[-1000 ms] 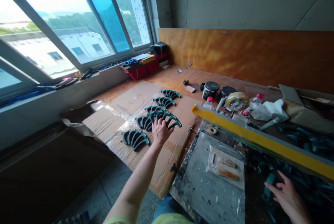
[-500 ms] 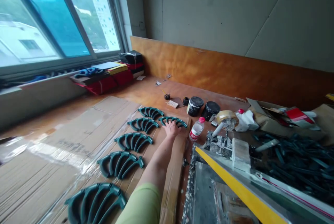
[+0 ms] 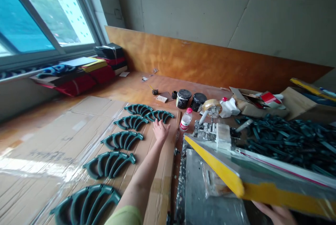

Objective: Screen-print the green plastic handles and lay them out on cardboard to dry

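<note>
My left hand [image 3: 160, 130] is stretched over the cardboard with its fingers apart and nothing in it. Its fingertips are just at the near side of a fan-shaped set of curved dark green pieces [image 3: 160, 114]. More such sets lie in a row to the left, one of them a large nearby set [image 3: 89, 204]. At the lower right, my right hand [image 3: 277, 214] shows only partly, blurred, below a yellow-edged bar [image 3: 217, 165]; its fingers are mostly hidden.
A red-capped bottle [image 3: 186, 121], two dark tubs [image 3: 183, 99] and a tape roll [image 3: 212, 107] stand beyond the cardboard sheet [image 3: 86, 120]. A heap of dark green pieces [image 3: 294, 144] lies at the right, near an open carton [image 3: 307, 104].
My left hand has drawn back slightly off the far right green set, which stays on the cardboard. My right hand has come into view at the lower right. The view has turned right.
</note>
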Available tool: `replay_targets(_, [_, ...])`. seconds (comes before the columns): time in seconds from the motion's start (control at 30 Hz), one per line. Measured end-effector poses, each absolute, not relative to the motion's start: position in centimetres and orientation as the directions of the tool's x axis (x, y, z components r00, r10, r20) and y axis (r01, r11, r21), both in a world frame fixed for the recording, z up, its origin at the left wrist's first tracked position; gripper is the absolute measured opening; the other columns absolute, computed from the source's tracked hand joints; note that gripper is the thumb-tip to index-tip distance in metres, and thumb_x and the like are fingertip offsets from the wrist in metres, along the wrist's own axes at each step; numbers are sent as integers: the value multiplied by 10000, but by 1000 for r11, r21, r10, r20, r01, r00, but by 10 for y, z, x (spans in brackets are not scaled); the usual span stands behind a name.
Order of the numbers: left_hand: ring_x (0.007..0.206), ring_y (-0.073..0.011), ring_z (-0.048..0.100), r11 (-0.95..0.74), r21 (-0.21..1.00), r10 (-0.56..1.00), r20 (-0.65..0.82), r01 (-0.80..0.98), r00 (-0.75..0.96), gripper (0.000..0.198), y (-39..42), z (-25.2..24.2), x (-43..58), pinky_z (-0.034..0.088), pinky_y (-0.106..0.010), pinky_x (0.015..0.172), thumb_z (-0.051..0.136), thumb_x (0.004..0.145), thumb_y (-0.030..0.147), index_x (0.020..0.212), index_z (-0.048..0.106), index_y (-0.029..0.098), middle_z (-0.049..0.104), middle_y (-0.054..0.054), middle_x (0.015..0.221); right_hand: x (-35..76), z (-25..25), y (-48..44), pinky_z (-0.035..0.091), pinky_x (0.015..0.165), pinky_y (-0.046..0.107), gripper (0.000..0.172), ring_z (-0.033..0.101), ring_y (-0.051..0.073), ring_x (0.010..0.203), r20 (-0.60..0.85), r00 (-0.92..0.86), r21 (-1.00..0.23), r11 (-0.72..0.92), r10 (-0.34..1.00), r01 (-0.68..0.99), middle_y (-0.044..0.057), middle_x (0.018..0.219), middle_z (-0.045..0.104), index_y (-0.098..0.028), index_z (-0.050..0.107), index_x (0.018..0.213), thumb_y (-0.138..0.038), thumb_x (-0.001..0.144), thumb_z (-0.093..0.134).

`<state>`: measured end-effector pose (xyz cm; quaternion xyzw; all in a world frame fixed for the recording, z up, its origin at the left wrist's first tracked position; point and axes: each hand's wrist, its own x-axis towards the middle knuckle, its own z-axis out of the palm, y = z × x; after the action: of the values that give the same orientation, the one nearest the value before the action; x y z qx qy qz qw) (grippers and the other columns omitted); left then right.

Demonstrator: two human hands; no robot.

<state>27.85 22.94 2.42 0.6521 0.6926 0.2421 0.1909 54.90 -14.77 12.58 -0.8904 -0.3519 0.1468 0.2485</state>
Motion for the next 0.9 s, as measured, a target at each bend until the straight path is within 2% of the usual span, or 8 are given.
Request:
replay_targets(0.1, [1421,-282,326,28,625,995,54,780,-79,515,177,27,258,323,-413,1131,519,869,442,1294,530,152,390,-182,1506,552,111,-128,527,939,425,251,641,279,1044,-127,546,-633,-491,828,598,60,1029,715,-248,746,1002,-342,779,678])
replay_targets(0.2, [1350,-280,433,39,663,995,42,748,-89,418,121,34,235,371,-406,1102,505,869,422,1204,583,184,488,-162,1425,548,96,-108,498,962,425,257,632,254,1021,-17,212,-693,-164,977,702,72,1030,700,-233,764,996,-218,786,617])
replay_targets(0.33, [1286,-259,504,41,708,992,54,705,-112,341,55,45,210,385,-400,1095,501,861,452,1071,627,215,561,-137,1347,544,87,-96,498,894,385,296,591,217,960,99,-55,-574,102,994,812,55,945,666,-249,753,1020,-122,841,554])
replay_targets(0.53, [1222,-272,563,59,775,983,63,630,-170,367,-6,63,204,489,-398,978,493,855,505,1020,653,220,606,-124,1305,551,84,-104,479,903,378,348,574,226,1008,161,-230,-384,275,960,881,74,1021,668,-261,705,1138,-127,920,469])
replay_targets(0.63, [1130,-255,618,18,895,977,79,446,-198,395,-8,102,223,513,-379,929,543,838,533,1028,659,207,665,-117,1204,545,82,-98,410,1044,457,380,520,266,1216,192,-282,-345,334,940,877,94,1272,624,-252,601,1303,-232,932,522])
replay_targets(0.73, [887,-191,676,-90,991,980,106,100,-168,443,1,164,253,548,-355,834,559,834,566,1068,629,197,703,-62,922,531,75,-90,276,1154,521,585,364,288,1395,168,-386,-314,420,907,851,113,1504,427,-205,420,1456,-391,921,564])
replay_targets(0.83, [624,-119,616,-121,972,992,114,-199,-48,424,11,220,283,566,-305,704,514,853,590,969,602,191,614,18,670,524,67,-90,232,1181,520,699,296,303,1434,124,-451,-289,467,884,836,161,1543,336,-124,395,1463,-445,882,613])
replay_targets(0.9, [543,-102,559,-114,957,993,107,-265,-39,415,14,240,297,564,-281,639,511,848,591,848,579,181,552,36,586,524,63,-92,224,1189,517,711,279,309,1440,133,-465,-288,483,875,827,179,1539,329,-99,414,1448,-438,865,637])
